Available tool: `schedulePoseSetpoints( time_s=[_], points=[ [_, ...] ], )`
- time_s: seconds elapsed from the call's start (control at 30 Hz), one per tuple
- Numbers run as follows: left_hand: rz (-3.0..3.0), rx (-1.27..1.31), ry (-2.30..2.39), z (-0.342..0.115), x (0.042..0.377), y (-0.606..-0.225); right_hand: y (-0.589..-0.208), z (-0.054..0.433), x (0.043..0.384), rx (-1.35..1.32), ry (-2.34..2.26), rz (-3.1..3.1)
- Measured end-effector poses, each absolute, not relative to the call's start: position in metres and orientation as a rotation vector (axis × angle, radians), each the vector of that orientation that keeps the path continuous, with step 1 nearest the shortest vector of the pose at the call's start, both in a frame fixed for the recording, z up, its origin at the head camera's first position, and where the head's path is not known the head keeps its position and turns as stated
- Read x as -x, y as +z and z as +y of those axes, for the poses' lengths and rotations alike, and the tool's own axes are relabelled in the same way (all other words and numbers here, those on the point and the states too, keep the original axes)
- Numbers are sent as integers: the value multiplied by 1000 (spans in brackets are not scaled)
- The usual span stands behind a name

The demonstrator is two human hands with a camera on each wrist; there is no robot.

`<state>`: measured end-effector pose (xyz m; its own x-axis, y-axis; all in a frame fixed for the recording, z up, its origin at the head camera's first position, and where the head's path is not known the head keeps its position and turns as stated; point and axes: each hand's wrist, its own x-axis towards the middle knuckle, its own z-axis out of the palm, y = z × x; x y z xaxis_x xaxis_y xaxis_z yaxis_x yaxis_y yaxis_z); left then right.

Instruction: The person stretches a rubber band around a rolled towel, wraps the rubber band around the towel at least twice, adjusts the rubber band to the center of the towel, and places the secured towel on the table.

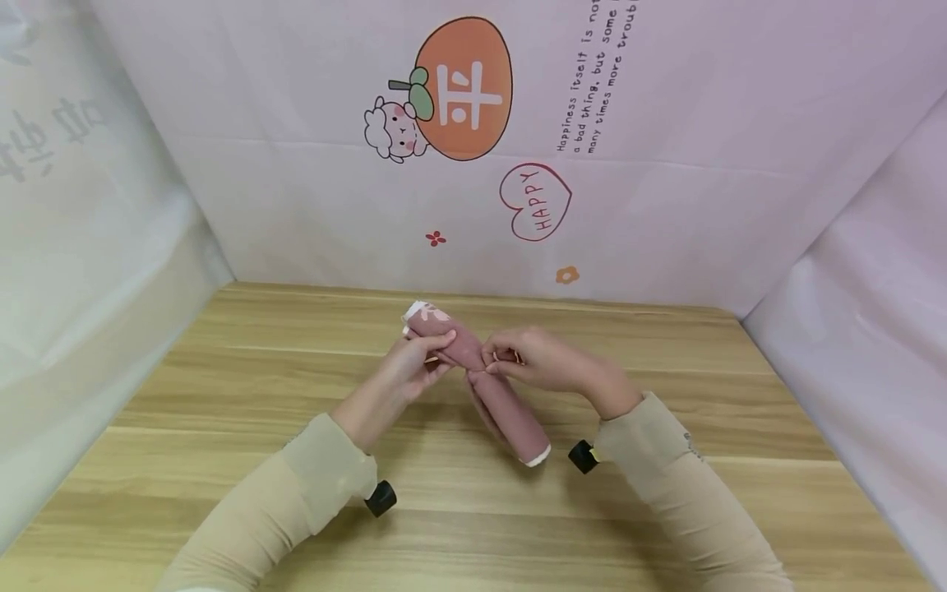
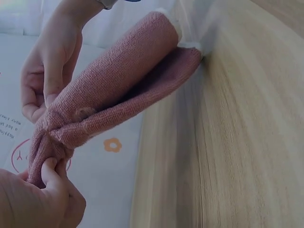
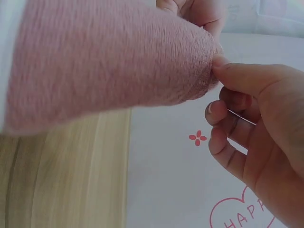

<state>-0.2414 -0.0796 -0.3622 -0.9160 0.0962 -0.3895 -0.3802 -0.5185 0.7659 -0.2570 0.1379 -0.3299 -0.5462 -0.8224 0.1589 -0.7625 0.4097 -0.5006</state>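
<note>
A dusty-pink towel (image 1: 514, 415) with white ends is rolled up and gathered to a narrow waist at its middle. My left hand (image 1: 410, 366) grips the upper-left half near the waist, thumb on top. At the waist itself, my right hand (image 1: 543, 358) pinches the cloth between thumb and forefinger. In the left wrist view, the rolled lower half (image 2: 118, 61) points up and away from the bunched folds, which the left hand (image 2: 38, 204) holds. Seen from the right wrist, the right hand (image 3: 270, 109) has its other fingers loosely bent. Whether anything is tied round the waist, I cannot tell.
Beneath the hands lies a wood-grain table (image 1: 259, 427). A white printed cloth (image 1: 318, 222) hangs behind it, with more white cloth at both sides. Small black devices (image 1: 381, 498) sit below the sleeve cuffs.
</note>
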Motion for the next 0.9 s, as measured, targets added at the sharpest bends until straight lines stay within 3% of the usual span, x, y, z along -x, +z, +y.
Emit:
schedulePoseSetpoints(
  time_s=[0.4, 0.9],
  points=[
    [1183, 452, 2563, -81, 238, -365, -343, 143, 256, 1318, -1045, 2544],
    [1054, 397, 2626, -82, 237, -370, -356, 155, 261, 900, -1282, 2363]
  ],
)
